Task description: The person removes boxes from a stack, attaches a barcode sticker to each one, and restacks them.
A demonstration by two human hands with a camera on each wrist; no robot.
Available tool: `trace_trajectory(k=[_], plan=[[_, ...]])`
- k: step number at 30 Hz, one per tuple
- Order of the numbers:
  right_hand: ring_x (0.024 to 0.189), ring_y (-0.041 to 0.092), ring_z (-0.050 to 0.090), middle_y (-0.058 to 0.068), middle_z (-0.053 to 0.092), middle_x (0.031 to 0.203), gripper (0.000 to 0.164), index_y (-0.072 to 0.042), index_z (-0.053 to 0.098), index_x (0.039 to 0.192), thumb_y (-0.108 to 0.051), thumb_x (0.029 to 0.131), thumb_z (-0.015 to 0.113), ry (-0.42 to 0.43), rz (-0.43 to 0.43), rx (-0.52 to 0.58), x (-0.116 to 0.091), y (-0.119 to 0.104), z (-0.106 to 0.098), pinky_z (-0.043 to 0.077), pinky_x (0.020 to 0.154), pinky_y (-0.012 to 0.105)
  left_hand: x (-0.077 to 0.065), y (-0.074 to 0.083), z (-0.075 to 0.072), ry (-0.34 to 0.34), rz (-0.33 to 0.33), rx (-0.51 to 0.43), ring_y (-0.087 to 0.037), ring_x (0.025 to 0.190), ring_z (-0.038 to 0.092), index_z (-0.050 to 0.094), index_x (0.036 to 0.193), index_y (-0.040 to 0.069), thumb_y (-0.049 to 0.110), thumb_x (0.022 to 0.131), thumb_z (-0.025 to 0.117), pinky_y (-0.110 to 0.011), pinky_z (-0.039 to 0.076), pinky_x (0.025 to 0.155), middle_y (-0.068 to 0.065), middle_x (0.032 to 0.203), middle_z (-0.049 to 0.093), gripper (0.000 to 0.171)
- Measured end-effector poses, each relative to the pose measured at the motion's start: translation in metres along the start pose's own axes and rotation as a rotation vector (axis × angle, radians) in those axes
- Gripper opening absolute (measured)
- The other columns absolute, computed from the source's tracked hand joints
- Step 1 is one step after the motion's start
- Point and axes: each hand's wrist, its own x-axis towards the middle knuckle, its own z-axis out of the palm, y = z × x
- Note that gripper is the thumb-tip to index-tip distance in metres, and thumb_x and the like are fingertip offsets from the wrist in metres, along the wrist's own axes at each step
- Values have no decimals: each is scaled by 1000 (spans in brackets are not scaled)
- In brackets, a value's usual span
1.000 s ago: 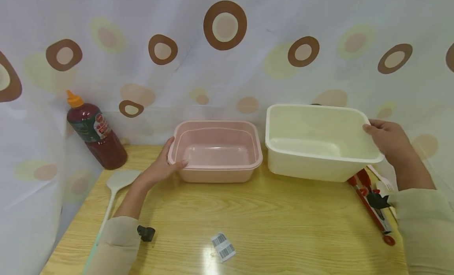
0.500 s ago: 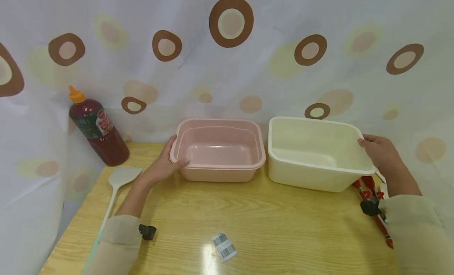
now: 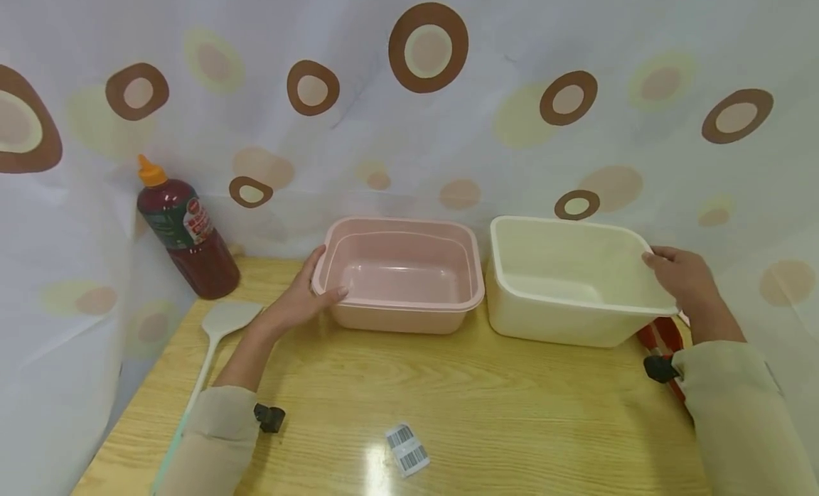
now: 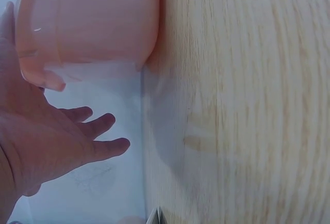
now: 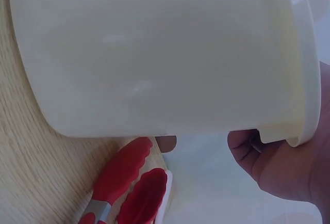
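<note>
A pink plastic basin (image 3: 399, 320) stands at the back of the wooden table. My left hand (image 3: 299, 302) holds its left end, thumb over the rim; the left wrist view shows several other fingers spread in the air beside the basin wall (image 4: 98, 17). To its right is a deeper cream plastic bin (image 3: 563, 318), base on the table. My right hand (image 3: 686, 277) grips the bin's right rim, thumb inside; curled fingertips show under the rim in the right wrist view. Both containers have bare insides. Red-tipped tongs (image 5: 121, 175) lie beside the bin, partly hidden by it and the sleeve.
A sauce bottle (image 3: 188, 236) with an orange cap leans at the back left. In front of it lies a long spatula (image 3: 207, 354), partly under the left sleeve. A barcode label (image 3: 407, 450) is on the table near the front. A patterned curtain (image 3: 358, 126) hangs behind.
My right hand has lowered the cream bin onto the table and shifted it slightly toward me. The left hand keeps its hold on the pink basin. The head view has turned slightly.
</note>
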Motion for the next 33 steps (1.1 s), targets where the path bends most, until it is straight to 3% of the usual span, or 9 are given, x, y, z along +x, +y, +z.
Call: trace_trajectory(k=[5,9,14,16,19,22,24,26,33], plan=[[127,61,40,43,29,151,80,2,24,158,-58,105,27,52,6,-141,2,1,-1,48,94,66,0,-2,1,5,-21,17,-41,153,21,-5,163,29,45,93,68,-64,25,120,-18,169,8,102],[125,62,40,44,35,147,79,3,25,157,-57,105,24,92,-34,-206,-5,-5,-2,41,98,70,-1,0,1,0,-17,20,-41,153,21,-6,163,29,45,94,68,-64,25,120,-18,169,7,103],[124,58,43,40,47,140,71,-1,31,157,-51,107,26,292,-119,-193,-28,-29,1,31,100,72,-1,7,0,-21,-34,8,-41,155,14,-12,162,30,42,97,64,-63,20,122,-18,170,2,100],[118,50,48,34,54,135,65,-4,40,154,-48,107,30,387,-159,-146,-43,-41,9,37,95,65,-4,9,-1,-26,-42,-1,-41,155,13,-14,162,29,40,98,63,-63,20,122,-18,170,1,100],[101,16,58,1,67,116,55,-10,56,145,-46,107,38,472,-231,-82,-70,-59,25,46,84,39,-12,10,-5,-4,-58,24,-45,155,12,-18,161,30,42,98,63,-65,22,121,-20,170,0,103],[83,-15,48,-37,56,97,44,-13,67,134,-42,106,49,486,-340,-41,-96,-76,45,40,67,15,-24,10,-10,34,-75,80,-48,155,9,-23,158,37,48,97,63,-70,22,118,-19,171,-5,106],[80,-23,47,-49,49,93,37,-15,71,129,-37,104,55,461,-429,-27,-109,-84,59,39,64,8,-33,10,-13,62,-78,113,-48,155,7,-25,155,44,51,96,65,-72,20,117,-15,171,-9,108],[80,-23,50,-46,54,96,30,-15,73,124,-31,103,60,423,-517,-31,-119,-91,76,40,64,8,-40,11,-14,85,-61,137,-47,156,3,-26,153,49,52,93,68,-74,17,117,-11,171,-12,111],[76,-5,58,-6,74,95,18,-18,78,112,-14,95,71,201,-744,-64,-135,-104,141,49,65,15,-61,21,3,256,54,236,-43,157,9,-10,159,45,54,82,80,-72,17,118,-8,172,2,119]])
